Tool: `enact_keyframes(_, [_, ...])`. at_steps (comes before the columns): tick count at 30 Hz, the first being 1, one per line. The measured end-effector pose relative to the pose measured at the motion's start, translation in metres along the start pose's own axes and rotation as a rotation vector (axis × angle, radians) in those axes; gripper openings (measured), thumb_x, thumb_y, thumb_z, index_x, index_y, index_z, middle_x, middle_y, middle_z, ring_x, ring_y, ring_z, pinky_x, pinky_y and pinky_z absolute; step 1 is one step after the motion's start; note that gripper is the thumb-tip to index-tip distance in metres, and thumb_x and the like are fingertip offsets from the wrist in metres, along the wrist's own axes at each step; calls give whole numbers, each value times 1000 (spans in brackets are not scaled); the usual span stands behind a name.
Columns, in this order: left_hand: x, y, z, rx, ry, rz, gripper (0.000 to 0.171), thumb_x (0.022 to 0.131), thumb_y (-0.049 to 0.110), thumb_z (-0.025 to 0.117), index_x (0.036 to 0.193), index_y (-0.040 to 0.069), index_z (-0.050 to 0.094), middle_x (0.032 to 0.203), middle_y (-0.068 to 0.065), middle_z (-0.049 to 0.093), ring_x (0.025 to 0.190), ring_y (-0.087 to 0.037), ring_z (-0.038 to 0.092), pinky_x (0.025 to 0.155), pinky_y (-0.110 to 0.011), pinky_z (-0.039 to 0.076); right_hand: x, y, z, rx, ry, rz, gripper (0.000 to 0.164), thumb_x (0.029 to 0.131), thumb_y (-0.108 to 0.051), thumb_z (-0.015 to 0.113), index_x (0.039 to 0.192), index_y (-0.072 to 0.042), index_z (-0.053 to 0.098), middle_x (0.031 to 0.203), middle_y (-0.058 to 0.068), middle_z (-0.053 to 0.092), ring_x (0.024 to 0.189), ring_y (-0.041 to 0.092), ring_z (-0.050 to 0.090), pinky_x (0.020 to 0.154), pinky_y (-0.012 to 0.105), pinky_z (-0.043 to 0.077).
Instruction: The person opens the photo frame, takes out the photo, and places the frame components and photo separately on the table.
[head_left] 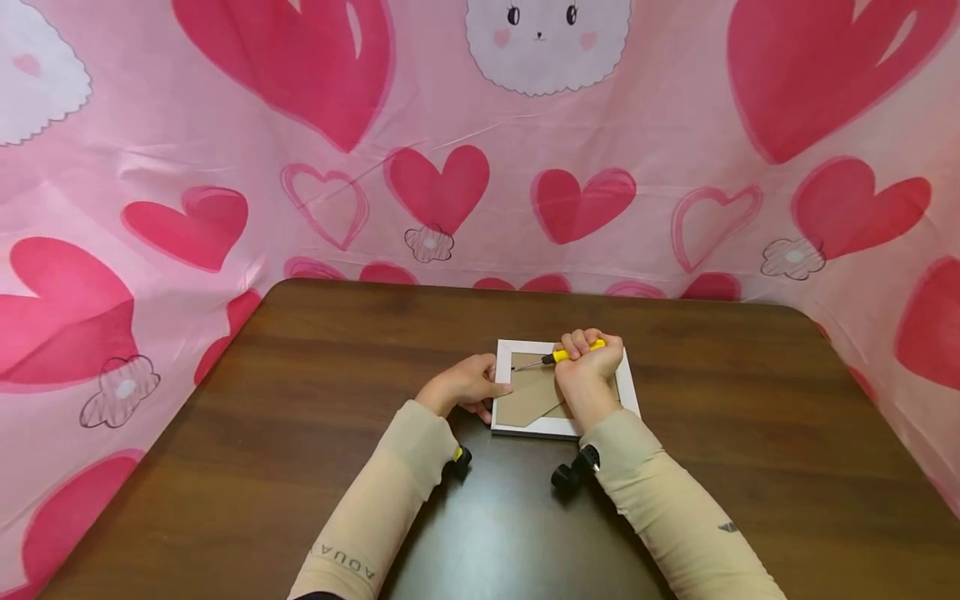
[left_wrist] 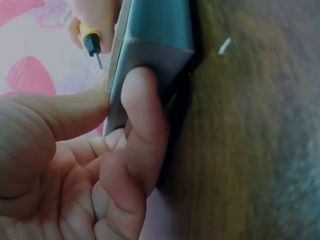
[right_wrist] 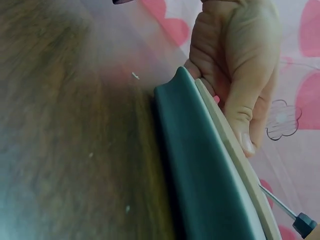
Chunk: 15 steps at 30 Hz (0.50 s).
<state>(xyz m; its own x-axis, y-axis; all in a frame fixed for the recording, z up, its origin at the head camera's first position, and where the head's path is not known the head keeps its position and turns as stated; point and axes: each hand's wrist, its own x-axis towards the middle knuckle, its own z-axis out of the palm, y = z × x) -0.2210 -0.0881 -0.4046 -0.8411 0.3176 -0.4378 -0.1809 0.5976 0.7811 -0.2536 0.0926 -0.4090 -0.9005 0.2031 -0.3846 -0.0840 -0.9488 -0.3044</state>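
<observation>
A white picture frame [head_left: 557, 427] lies back side up on the table, its brown backing board [head_left: 525, 402] showing. My left hand [head_left: 467, 383] holds the frame at its left side, the thumb over the top edge and fingers against the outer side [left_wrist: 145, 95]. In my right hand [head_left: 592, 367] is a screwdriver [head_left: 562, 354] with a yellow and black handle, gripped in a fist. Its thin metal shaft slants left and down over the board, the tip at a small dark spot near the left inner edge. In the right wrist view the shaft [right_wrist: 277, 200] meets the board's edge.
The dark brown wooden table [head_left: 360, 358] spreads around the frame. Small pale scraps [right_wrist: 135, 75] lie on the wood. A pink curtain [head_left: 510, 150] with hearts hangs behind and beside the table. Black wrist devices [head_left: 573, 471] sit at both sleeves.
</observation>
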Motion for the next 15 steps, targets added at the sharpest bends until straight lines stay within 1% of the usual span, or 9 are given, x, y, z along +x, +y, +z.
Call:
enact_keyframes(8, [6,0,-4,33,-33,-14,24,96,22,66,92,5,49,62,-7,61,43,-10,61,47,-22,38,1,7,5,1,3,-43,52,98,-21,26,47,-12,32,38,-3,27,36,12,19,47,27,18])
enact_keyframes(12, [7,0,-4,10,-62,-20,21,96,21,65,98,5,51,64,-7,61,44,-11,61,46,-22,36,-3,8,8,-6,13,-66,51,97,-20,27,46,-13,32,38,-4,27,37,11,18,47,26,17])
enact_keyframes(15, [8,0,-3,-2,-66,-11,20,96,19,65,100,4,52,65,-8,61,43,-12,61,45,-21,35,-6,11,14,-46,-13,-96,50,96,-19,28,47,-14,33,38,-4,27,36,10,19,48,25,16])
